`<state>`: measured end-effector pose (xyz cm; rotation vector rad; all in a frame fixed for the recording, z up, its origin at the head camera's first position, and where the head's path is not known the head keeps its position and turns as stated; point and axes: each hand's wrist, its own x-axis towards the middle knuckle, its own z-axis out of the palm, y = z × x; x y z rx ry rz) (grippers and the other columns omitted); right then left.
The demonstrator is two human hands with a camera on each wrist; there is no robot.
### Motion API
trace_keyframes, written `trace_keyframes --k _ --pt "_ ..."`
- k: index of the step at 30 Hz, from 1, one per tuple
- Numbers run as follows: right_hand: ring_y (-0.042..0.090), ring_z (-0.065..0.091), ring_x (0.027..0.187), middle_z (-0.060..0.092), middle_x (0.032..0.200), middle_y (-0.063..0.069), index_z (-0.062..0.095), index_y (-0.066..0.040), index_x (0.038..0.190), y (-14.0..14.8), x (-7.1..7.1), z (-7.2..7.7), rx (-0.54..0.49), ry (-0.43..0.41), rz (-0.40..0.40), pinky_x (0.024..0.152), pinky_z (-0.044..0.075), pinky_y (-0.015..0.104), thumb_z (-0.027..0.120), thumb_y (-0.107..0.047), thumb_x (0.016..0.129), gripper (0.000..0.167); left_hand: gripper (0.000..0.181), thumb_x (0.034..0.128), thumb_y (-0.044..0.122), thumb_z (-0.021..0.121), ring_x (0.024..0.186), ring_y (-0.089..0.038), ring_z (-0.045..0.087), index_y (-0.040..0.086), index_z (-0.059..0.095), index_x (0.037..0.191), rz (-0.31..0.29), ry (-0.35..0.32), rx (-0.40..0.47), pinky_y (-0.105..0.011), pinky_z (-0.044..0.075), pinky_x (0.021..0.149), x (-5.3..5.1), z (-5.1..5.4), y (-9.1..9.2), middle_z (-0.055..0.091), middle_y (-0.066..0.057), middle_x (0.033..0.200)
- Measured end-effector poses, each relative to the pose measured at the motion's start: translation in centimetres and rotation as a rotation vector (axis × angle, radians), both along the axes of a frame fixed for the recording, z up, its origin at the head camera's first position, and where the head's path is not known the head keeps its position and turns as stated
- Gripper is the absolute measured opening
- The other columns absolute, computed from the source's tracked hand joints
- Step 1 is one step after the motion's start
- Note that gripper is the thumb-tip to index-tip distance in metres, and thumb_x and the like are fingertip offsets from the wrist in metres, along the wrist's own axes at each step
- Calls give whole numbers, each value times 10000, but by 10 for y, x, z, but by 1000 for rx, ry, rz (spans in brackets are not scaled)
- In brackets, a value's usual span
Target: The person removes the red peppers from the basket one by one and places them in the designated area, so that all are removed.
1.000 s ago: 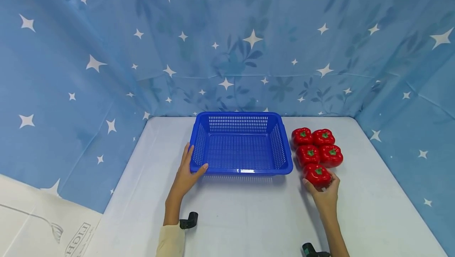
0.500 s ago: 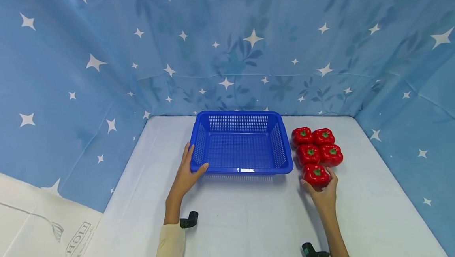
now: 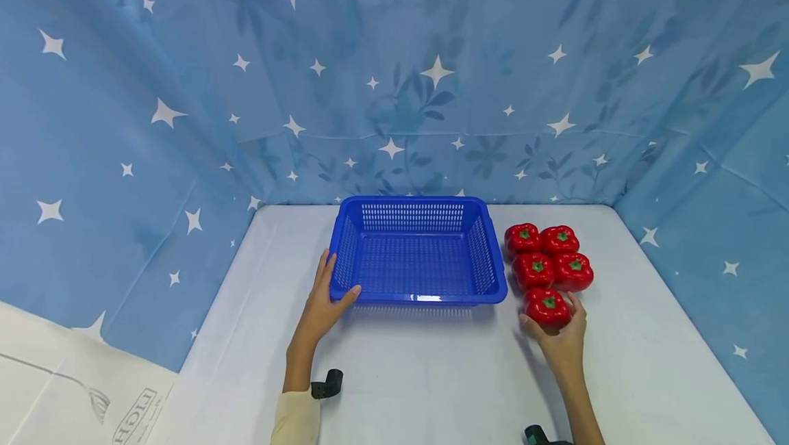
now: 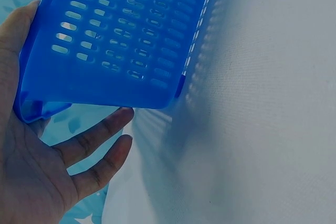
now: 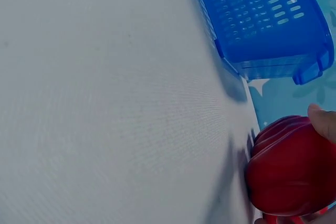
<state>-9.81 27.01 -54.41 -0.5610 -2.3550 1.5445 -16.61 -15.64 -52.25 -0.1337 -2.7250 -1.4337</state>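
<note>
In the head view my left hand (image 3: pixel 318 311) rests against the near left corner of a blue plastic basket (image 3: pixel 414 296), its fingers spread along the side and the thumb over the front rim. The left wrist view shows the thumb on the rim and two fairly straight fingers (image 4: pixel 107 129) by the basket's wall. My right hand (image 3: pixel 565 339) holds a red bell pepper (image 3: pixel 542 308) with a green stem between thumb and fingers. Close up in the right wrist view, that pepper (image 5: pixel 291 174) hides most of the fingers. Whether it is off the table is hard to tell.
Several other red bell peppers (image 3: pixel 533 270) sit in a cluster just beyond the held one, right of the basket. They stand on a white table (image 3: pixel 425 376). A blue star-patterned curtain (image 3: pixel 394 82) encloses the back and sides.
My right hand has shifted slightly left with the bell pepper. The left hand and the basket keep their places; the head view has tilted a little.
</note>
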Motion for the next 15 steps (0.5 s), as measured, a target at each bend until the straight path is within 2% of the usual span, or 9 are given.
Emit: trace_keyframes --k 8,15 --pt "353 170 1488 196 1588 162 90 -196 1566 0 2 8 -17 21 -34 1120 307 635 810 -289 800 1056 946 878 571 629 1527 -337 54 221 108 1586 -5 2 7 -645 194 1154 1 0 0 -57 101 1651" --pt "342 132 1475 197 1582 185 117 -173 1571 -1 5 17 63 5 -59 1081 300 702 813 -339 784 1064 947 879 578 625 1530 -318 50 215 110 1586 -5 0 2 -624 191 1168 1 -1 -1 -57 97 1652"
